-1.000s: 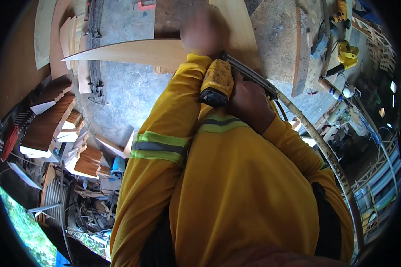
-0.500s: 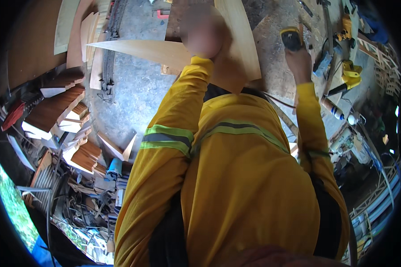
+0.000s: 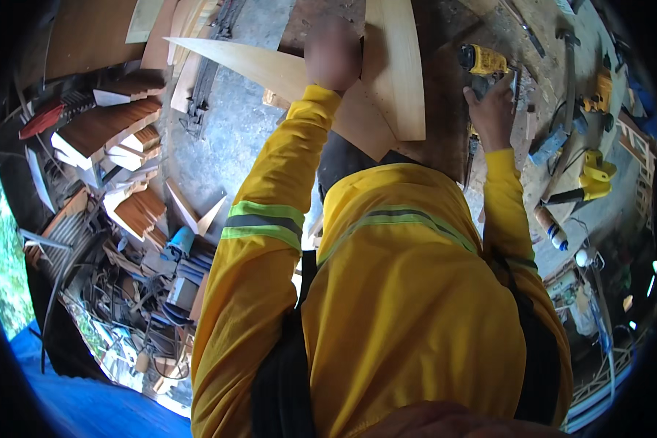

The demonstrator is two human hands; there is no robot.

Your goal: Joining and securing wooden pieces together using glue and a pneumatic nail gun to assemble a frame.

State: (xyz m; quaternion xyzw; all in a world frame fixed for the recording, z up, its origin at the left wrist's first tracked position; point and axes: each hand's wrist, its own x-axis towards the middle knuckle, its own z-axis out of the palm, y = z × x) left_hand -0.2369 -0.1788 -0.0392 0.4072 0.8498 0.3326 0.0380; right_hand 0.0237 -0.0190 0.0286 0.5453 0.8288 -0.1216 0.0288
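My left hand (image 3: 332,52) is a blur over the pale wooden pieces; its fingers cannot be made out. A long tapered piece (image 3: 241,60) extends leftward from it, and a broad pale panel (image 3: 393,80) lies just to its right. A brown triangular piece (image 3: 363,124) shows below it. My right hand (image 3: 489,109) reaches to a yellow-and-black nail gun (image 3: 487,58) lying on the worn work surface at the right, its thumb and fingers apart and fingertips at the tool.
Stacked wood offcuts (image 3: 106,131) and a cluttered heap with a blue container (image 3: 177,244) stand at the left. A hammer (image 3: 569,66), a yellow tool (image 3: 593,175) and a cylindrical canister (image 3: 551,228) lie at the right. A blue sheet (image 3: 87,394) fills the lower left.
The nail gun has moved from between my arms to the right-hand surface, and my right hand's fingers have loosened around it. My left hand remains over the wooden pieces.
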